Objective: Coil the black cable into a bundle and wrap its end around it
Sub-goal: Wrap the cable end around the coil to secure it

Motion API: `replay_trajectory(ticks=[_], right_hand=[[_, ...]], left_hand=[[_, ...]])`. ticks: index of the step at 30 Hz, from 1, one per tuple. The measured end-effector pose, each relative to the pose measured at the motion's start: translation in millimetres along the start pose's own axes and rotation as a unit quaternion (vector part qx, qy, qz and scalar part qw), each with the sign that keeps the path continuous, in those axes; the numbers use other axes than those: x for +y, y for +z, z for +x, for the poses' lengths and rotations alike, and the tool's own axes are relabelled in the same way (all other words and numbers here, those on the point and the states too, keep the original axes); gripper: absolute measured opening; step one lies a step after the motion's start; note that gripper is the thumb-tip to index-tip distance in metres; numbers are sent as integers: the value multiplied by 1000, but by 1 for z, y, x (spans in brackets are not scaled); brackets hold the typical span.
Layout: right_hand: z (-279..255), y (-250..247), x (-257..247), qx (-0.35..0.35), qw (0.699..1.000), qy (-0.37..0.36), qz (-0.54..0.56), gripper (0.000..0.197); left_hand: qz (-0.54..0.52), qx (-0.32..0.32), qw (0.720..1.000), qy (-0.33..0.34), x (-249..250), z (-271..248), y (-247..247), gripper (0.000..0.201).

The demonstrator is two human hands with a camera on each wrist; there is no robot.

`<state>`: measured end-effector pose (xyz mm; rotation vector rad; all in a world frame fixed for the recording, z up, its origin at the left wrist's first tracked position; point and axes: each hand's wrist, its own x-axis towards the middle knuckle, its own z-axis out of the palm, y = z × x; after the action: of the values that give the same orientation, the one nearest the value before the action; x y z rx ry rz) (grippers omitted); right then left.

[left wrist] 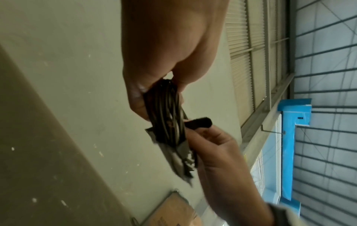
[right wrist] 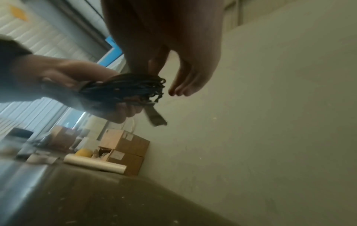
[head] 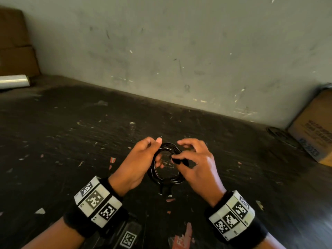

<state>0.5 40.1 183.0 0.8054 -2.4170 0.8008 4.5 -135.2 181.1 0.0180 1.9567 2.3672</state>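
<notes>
The black cable is wound into a round coil held above the dark surface. My left hand grips the coil's left side, thumb on top and fingers through the loop. My right hand pinches a short black strap end at the coil's right side between thumb and forefinger; its other fingers are spread free. In the left wrist view the coil shows edge-on, with the strap end sticking out above my right hand. A grey strip hangs under the coil.
A grey scuffed wall rises close behind. A printed cardboard box leans at the right with another dark coil beside it. Brown boxes and a white roll sit at the far left. Paper scraps litter the surface.
</notes>
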Motion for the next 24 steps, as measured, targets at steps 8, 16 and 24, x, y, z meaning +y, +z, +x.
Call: replay_trajectory(ticks=[8,16,24], right_hand=[[12,-3,-3,-69,988,-126,-64,18],[10,-3,4,-68,981,-150,-98,14],[5,-7,10,-60,980,-157,-108,20]], left_hand=[[23,9,999,27,2,-2,6,22],[-48,-101,990,-84,0,2,0,31],[-101,-73,989,-83,-5,8,2,23]])
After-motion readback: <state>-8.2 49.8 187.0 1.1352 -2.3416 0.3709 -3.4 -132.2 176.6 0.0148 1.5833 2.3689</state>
